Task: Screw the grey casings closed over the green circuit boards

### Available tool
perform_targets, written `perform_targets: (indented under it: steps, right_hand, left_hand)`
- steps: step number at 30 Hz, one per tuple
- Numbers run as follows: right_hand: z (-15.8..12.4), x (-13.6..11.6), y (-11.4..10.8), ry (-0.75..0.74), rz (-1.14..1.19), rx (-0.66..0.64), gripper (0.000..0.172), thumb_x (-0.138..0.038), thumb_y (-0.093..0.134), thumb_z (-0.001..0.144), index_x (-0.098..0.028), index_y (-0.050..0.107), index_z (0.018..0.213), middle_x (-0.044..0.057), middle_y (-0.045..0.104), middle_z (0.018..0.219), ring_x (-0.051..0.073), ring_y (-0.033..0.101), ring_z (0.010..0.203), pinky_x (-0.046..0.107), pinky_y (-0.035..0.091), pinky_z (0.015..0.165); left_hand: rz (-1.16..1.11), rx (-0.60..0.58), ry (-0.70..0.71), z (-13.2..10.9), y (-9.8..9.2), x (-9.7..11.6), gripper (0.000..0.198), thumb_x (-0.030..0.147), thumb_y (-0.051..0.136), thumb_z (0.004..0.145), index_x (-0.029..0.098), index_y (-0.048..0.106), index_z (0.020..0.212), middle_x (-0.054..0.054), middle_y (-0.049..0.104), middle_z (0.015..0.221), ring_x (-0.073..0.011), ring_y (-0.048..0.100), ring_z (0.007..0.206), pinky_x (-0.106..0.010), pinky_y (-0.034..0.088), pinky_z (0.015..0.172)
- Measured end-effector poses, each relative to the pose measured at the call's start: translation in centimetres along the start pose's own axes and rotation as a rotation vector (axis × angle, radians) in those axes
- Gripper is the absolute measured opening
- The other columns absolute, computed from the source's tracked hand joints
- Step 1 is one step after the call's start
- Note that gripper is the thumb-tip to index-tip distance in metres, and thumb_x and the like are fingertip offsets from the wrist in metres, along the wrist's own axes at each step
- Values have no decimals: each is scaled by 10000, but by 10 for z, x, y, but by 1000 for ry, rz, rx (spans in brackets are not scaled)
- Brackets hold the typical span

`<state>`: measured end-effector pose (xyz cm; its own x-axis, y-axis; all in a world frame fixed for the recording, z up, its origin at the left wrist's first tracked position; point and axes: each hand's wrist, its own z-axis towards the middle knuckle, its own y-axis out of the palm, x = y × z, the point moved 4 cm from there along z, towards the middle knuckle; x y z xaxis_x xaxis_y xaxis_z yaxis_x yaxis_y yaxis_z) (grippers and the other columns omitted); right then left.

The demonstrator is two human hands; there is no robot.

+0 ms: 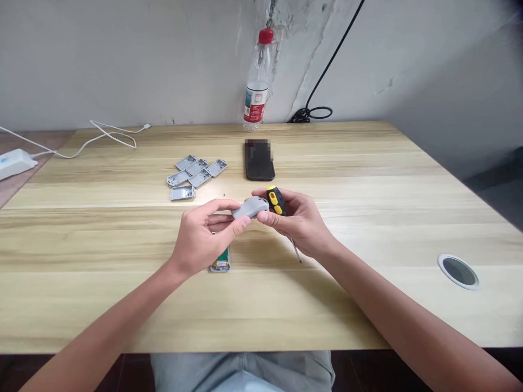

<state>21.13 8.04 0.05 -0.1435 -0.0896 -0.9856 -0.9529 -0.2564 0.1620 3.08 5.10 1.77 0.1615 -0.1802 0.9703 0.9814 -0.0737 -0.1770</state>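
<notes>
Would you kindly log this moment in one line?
left hand: holds grey casing; right hand: holds grey casing, screwdriver; table: grey shells, bottle

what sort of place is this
Probably a makeshift indoor workspace, perhaps for small electronics: a wood-grain desk, open grey plastic shells lying on it, and a yellow-and-black screwdriver held in the right hand.

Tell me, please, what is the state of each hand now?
Left hand: closed, holding the grey casing.
Right hand: closed, holding the black-and-yellow screwdriver and touching the casing's end.
</notes>
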Motion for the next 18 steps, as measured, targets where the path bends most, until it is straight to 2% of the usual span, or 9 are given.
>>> perform_targets:
  steps: [3, 6, 9, 12, 15, 18]
  right_hand:
    - [0, 1, -1, -1, 40, 22, 478, -443, 902, 665, -188, 741, 1036, -22, 541, 709, 73, 369, 541, 230, 263, 449]
    - [0, 2, -1, 16, 87, 1, 459, -467, 878, 701, -195, 739, 1044, -31, 499, 663, 62, 274, 495, 244, 176, 426]
    - [-1, 3, 1, 39, 97, -61, 444, -482, 862, 721, -194, 738, 1037, -14, 544, 678, 58, 257, 483, 252, 151, 425]
    - [-2, 4, 4, 78, 93, -127, 424, -482, 840, 753, -187, 731, 1038, 25, 639, 763, 47, 254, 472, 256, 144, 425]
    - [-3, 7, 7, 95, 76, -178, 417, -506, 791, 805, -182, 715, 1057, 76, 713, 865, 51, 303, 472, 256, 156, 424]
    - [-2, 7, 7, 35, 18, -175, 426, -535, 766, 820, -184, 703, 1052, 85, 732, 870, 67, 358, 470, 253, 173, 421]
  left_hand:
    - [42, -24, 122, 0, 0, 2, 315, 297, 800, 794, 122, 720, 1043, -80, 792, 989, -209, 779, 811, -269, 684, 744]
    - [177, -6, 363, -1, -3, 6, 241, 200, 764, 830, 140, 735, 1062, -82, 786, 1049, -189, 776, 840, -264, 674, 782]
    - [362, 54, 603, -4, -5, 11, 136, 126, 727, 858, 155, 740, 990, -64, 797, 994, -170, 770, 846, -235, 656, 773]
    - [540, 90, 795, -8, -5, 18, 123, 78, 709, 862, 149, 710, 963, -55, 797, 941, -146, 762, 811, -198, 625, 762]
    - [688, 129, 902, -11, -5, 23, 124, 66, 658, 894, 155, 672, 979, -36, 786, 895, -128, 744, 757, -184, 592, 707]
    - [721, 117, 886, -11, -5, 24, 86, 98, 635, 915, 155, 649, 978, -37, 765, 872, -133, 725, 747, -197, 567, 682]
